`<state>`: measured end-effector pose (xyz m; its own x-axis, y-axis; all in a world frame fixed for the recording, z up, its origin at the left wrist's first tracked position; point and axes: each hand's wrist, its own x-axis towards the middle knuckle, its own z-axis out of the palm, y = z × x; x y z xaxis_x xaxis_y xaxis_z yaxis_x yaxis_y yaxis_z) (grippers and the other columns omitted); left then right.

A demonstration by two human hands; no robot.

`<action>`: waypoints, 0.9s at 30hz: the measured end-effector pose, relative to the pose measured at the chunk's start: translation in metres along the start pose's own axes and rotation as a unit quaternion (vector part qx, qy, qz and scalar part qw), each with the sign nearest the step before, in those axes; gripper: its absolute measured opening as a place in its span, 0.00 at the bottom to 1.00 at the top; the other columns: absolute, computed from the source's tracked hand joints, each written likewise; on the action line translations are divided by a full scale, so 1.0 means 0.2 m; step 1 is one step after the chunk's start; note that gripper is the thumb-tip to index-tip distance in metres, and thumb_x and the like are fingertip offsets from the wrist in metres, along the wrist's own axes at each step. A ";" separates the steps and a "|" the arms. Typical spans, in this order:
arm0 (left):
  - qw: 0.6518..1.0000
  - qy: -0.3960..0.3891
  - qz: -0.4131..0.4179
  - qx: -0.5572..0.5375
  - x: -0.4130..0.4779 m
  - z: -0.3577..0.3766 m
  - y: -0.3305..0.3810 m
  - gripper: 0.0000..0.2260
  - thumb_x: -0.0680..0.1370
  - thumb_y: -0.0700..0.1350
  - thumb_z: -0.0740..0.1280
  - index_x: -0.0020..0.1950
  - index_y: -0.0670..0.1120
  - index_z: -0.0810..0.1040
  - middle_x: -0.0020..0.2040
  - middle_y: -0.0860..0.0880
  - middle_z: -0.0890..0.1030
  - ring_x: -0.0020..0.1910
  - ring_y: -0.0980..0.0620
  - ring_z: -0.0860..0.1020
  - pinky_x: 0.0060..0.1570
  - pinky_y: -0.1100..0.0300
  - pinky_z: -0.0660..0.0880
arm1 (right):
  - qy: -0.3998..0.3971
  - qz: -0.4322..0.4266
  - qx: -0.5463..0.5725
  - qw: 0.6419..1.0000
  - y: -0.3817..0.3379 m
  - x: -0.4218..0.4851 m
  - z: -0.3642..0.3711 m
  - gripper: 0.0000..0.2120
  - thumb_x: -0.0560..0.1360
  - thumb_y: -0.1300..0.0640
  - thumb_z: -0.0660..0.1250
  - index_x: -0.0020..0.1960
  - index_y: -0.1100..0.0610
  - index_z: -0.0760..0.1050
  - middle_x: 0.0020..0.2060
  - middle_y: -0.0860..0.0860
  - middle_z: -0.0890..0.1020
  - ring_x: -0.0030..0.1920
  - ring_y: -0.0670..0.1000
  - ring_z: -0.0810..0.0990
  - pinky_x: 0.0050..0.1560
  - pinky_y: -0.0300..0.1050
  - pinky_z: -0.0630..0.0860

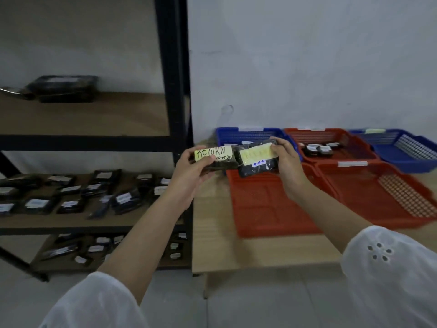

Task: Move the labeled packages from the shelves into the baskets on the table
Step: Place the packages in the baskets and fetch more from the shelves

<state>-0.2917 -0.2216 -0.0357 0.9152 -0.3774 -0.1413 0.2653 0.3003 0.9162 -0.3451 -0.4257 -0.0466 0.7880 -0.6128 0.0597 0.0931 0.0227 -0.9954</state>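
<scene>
Being gripped by the left hand (189, 172): dark wrapped package with yellow RETURN label (214, 155) | pinched by the right hand (287, 163): black wrapped yellow-labelled package (257, 162) | beneath them: red plastic basket (260, 209).

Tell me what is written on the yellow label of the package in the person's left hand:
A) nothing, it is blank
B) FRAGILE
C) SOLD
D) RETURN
D: the left hand grips a dark package whose yellow label reads RETURN in black marker, with a date beneath it. The right hand holds a second package, whose label is too blurred to read.
</scene>
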 end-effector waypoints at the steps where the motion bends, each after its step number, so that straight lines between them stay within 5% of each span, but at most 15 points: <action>1: 1.000 -0.001 -0.002 0.001 0.02 0.09 -0.04 0.14 0.76 0.35 0.67 0.60 0.45 0.72 0.56 0.43 0.78 0.52 0.50 0.80 0.48 0.59 0.80 | 0.003 0.004 -0.005 1.000 0.00 0.04 -0.09 0.11 0.80 0.60 0.57 0.59 0.53 0.73 0.47 0.50 0.78 0.42 0.43 0.78 0.36 0.34 0.75; 7: 0.999 -0.028 -0.024 -0.003 0.25 0.54 -0.22 0.12 0.75 0.35 0.68 0.55 0.47 0.73 0.55 0.43 0.78 0.54 0.49 0.80 0.50 0.56 0.79 | 0.038 0.039 0.007 0.998 0.05 0.28 -0.52 0.10 0.80 0.57 0.58 0.59 0.49 0.72 0.46 0.48 0.79 0.48 0.48 0.79 0.46 0.44 0.75; 12: 0.999 -0.044 -0.020 0.023 0.54 0.86 -0.33 0.11 0.76 0.35 0.67 0.53 0.48 0.74 0.52 0.44 0.79 0.51 0.50 0.80 0.49 0.57 0.80 | 0.069 0.062 0.046 0.995 0.11 0.58 -0.77 0.07 0.80 0.56 0.59 0.54 0.47 0.72 0.43 0.48 0.80 0.41 0.44 0.81 0.37 0.39 0.78; 16: 0.998 -0.037 -0.035 0.022 0.79 1.10 -0.41 0.11 0.76 0.35 0.67 0.54 0.47 0.72 0.51 0.44 0.78 0.48 0.52 0.80 0.45 0.60 0.81 | 0.088 0.081 0.047 0.992 0.14 0.83 -0.97 0.10 0.81 0.56 0.59 0.60 0.49 0.71 0.47 0.50 0.79 0.41 0.45 0.80 0.31 0.36 0.76; 22: 0.996 -0.041 -0.079 0.022 1.08 1.46 -0.60 0.10 0.76 0.35 0.67 0.52 0.48 0.73 0.52 0.44 0.78 0.49 0.51 0.79 0.42 0.61 0.81 | 0.097 0.101 0.009 0.990 0.20 1.17 -1.29 0.14 0.81 0.54 0.58 0.66 0.45 0.68 0.56 0.50 0.78 0.53 0.50 0.79 0.54 0.54 0.77; 27: 0.996 -0.032 -0.079 0.024 1.27 1.70 -0.74 0.12 0.75 0.35 0.67 0.54 0.49 0.73 0.55 0.43 0.77 0.52 0.50 0.79 0.47 0.58 0.80 | 0.057 0.146 0.008 0.988 0.28 1.46 -1.55 0.22 0.80 0.57 0.60 0.73 0.48 0.62 0.60 0.54 0.77 0.55 0.54 0.80 0.51 0.53 0.80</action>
<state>-0.2022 -0.6591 -0.0790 0.8417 -0.4716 -0.2631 0.3885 0.1905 0.9015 -0.2998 -0.8484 -0.1080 0.7086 -0.6636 -0.2398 -0.1177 0.2239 -0.9675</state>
